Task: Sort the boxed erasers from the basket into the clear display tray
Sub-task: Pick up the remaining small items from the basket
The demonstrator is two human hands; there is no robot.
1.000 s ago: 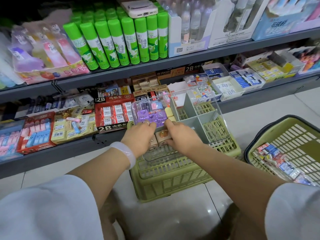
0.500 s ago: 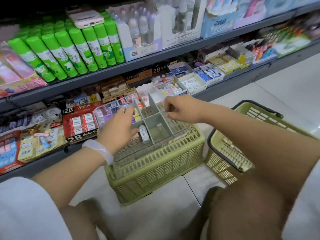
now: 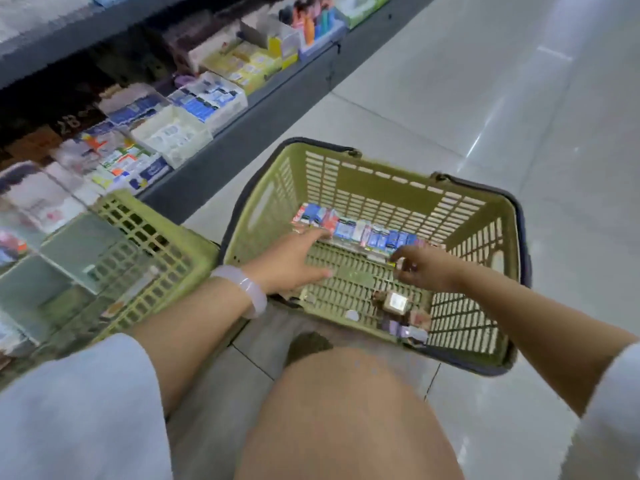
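- Half a second ago both hands were at the clear tray [image 3: 74, 252]; now the view has swung right and both reach into the basket [image 3: 388, 188] on the floor [image 3: 519, 98].
- The tray sits at the left edge on an upturned green crate [image 3: 166, 244], blurred by motion, so its contents cannot be read.
- The left hand [image 3: 294, 261], with a pale bangle [image 3: 247, 294] on its wrist, is spread flat and low over the basket floor, fingertips at the row of boxed erasers [image 3: 360, 232] along the far wall.
- The right hand [image 3: 420, 268] is curled beside that row's right end and seems to pinch something small; I cannot tell what.
- A few loose boxes [image 3: 398, 306] lie near the basket's near wall.
- Shelf goods [image 3: 194, 109] are smeared and illegible.
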